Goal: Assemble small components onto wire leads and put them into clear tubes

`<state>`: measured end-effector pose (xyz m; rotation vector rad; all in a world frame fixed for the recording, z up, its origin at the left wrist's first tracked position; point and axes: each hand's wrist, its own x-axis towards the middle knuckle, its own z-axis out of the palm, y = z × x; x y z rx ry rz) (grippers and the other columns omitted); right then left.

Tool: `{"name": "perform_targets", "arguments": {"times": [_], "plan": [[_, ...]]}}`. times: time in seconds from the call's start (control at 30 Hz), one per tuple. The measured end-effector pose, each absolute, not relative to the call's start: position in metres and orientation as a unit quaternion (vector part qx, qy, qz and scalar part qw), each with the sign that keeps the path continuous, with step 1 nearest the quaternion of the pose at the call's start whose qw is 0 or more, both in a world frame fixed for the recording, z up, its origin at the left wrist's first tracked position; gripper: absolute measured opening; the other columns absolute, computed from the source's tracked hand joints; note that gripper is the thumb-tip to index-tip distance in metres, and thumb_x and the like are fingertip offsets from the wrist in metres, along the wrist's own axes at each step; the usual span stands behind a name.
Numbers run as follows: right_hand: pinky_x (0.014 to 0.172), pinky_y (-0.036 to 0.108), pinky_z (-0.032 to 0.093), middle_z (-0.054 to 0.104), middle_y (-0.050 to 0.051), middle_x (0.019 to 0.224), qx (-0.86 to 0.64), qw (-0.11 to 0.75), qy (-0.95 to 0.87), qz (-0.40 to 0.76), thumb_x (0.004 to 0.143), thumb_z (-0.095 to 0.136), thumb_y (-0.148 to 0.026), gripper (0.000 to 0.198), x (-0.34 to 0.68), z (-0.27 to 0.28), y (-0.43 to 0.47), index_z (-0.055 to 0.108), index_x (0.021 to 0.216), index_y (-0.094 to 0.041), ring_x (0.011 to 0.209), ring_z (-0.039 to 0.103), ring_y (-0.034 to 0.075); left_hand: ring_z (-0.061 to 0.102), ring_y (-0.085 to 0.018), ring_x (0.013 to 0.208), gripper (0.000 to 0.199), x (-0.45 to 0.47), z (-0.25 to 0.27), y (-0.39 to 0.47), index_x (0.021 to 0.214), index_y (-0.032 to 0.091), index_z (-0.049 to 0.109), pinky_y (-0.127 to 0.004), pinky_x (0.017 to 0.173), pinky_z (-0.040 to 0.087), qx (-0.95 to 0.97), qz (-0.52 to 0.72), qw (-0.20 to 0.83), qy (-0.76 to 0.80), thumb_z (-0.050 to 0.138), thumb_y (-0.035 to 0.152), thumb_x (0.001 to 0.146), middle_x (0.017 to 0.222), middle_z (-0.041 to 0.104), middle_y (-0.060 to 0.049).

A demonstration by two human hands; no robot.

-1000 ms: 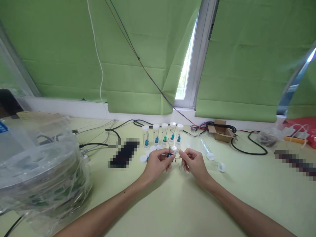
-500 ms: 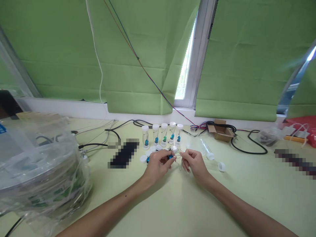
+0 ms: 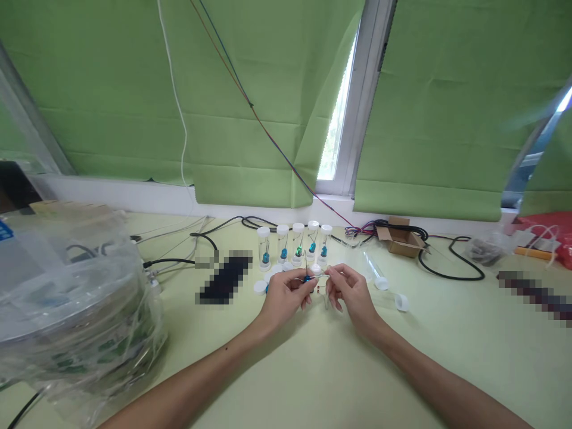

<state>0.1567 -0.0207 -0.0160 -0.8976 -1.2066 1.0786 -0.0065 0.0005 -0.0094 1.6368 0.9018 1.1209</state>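
While left hand [image 3: 286,294] pinches blue bead [image 3: 307,279], right hand [image 3: 352,290], fingertips closed on wire [image 3: 319,276] beside it, sits slightly higher now; likely mid-adjustment.

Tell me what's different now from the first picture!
The right hand has shifted slightly up in the picture, at the end of the thin wire. I see nothing newly grabbed or dropped. The left hand still pinches the blue piece; the standing tubes and box stayed put.
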Motion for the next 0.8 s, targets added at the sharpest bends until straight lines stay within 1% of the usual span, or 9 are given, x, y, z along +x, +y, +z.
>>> {"name": "perform_targets", "arguments": {"times": [0.07, 0.13, 0.37, 0.57, 0.67, 0.8], "plan": [[0.035, 0.019, 0.033, 0.060, -0.002, 0.066, -0.373, 0.606, -0.533, 0.457, 0.083, 0.065, -0.047, 0.030, 0.1572, -0.0146, -0.0215, 0.060, 0.088, -0.018, 0.040, 0.047, 0.007, 0.049, -0.010, 0.043, 0.026, -0.0067, -0.0084, 0.0007, 0.085, 0.016, 0.065, -0.021, 0.045, 0.039, 0.651, 0.460, 0.475, 0.372, 0.065, 0.042, 0.080, 0.052, 0.056, 0.002], [0.035, 0.020, 0.034, 0.061, -0.001, 0.070, -0.367, 0.608, -0.545, 0.445, 0.082, 0.066, -0.046, 0.029, 0.1577, -0.0143, -0.0216, 0.061, 0.090, -0.018, 0.041, 0.048, 0.007, 0.049, -0.010, 0.044, 0.027, -0.0068, -0.0078, 0.0008, 0.086, 0.016, 0.066, -0.021, 0.045, 0.039, 0.643, 0.463, 0.482, 0.374, 0.066, 0.042, 0.079, 0.052, 0.057, 0.002], [0.036, 0.021, 0.034, 0.061, 0.000, 0.067, -0.369, 0.611, -0.553, 0.429, 0.082, 0.067, -0.045, 0.029, 0.1578, -0.0163, -0.0203, 0.060, 0.077, -0.018, 0.041, 0.047, 0.008, 0.049, -0.011, 0.043, 0.032, -0.0059, -0.0100, 0.0003, 0.087, 0.016, 0.065, -0.022, 0.044, 0.039, 0.641, 0.462, 0.475, 0.387, 0.069, 0.045, 0.076, 0.051, 0.057, 0.002], [0.036, 0.021, 0.033, 0.058, -0.001, 0.061, -0.378, 0.613, -0.537, 0.439, 0.081, 0.067, -0.048, 0.034, 0.1580, -0.0165, -0.0195, 0.057, 0.070, -0.018, 0.040, 0.047, 0.008, 0.049, -0.011, 0.044, 0.031, -0.0068, -0.0140, 0.0001, 0.090, 0.017, 0.066, -0.023, 0.047, 0.042, 0.687, 0.461, 0.410, 0.384, 0.064, 0.046, 0.080, 0.054, 0.057, 0.001], [0.035, 0.021, 0.033, 0.057, -0.002, 0.056, -0.385, 0.613, -0.532, 0.440, 0.080, 0.066, -0.050, 0.037, 0.1580, -0.0165, -0.0191, 0.056, 0.066, -0.018, 0.039, 0.046, 0.008, 0.049, -0.011, 0.044, 0.032, -0.0072, -0.0151, -0.0004, 0.094, 0.017, 0.066, -0.023, 0.047, 0.042, 0.702, 0.462, 0.382, 0.384, 0.064, 0.046, 0.081, 0.056, 0.058, 0.001], [0.035, 0.021, 0.033, 0.055, -0.003, 0.052, -0.392, 0.614, -0.526, 0.438, 0.080, 0.066, -0.051, 0.039, 0.1582, -0.0172, -0.0189, 0.054, 0.063, -0.018, 0.037, 0.045, 0.008, 0.052, -0.011, 0.047, 0.031, -0.0070, -0.0160, -0.0010, 0.097, 0.017, 0.068, -0.023, 0.049, 0.043, 0.715, 0.466, 0.356, 0.380, 0.064, 0.044, 0.081, 0.061, 0.061, -0.001]]}}
